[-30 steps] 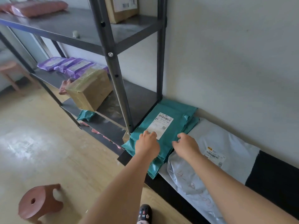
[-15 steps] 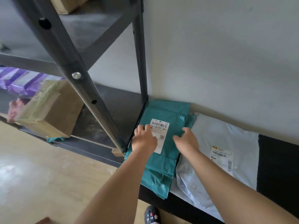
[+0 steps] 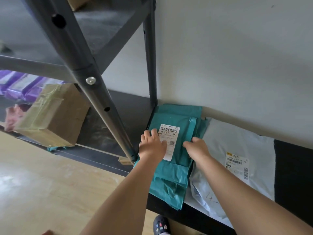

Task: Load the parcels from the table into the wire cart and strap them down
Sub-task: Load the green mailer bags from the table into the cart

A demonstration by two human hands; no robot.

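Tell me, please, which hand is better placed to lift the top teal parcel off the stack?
Right, probably. The right hand sits at the free edge of the teal parcel, beside the white parcel, with room to hook under. The left hand rests on top, crowded by the shelf post.

Post left of teal parcel, wall behind; right seemingly open.
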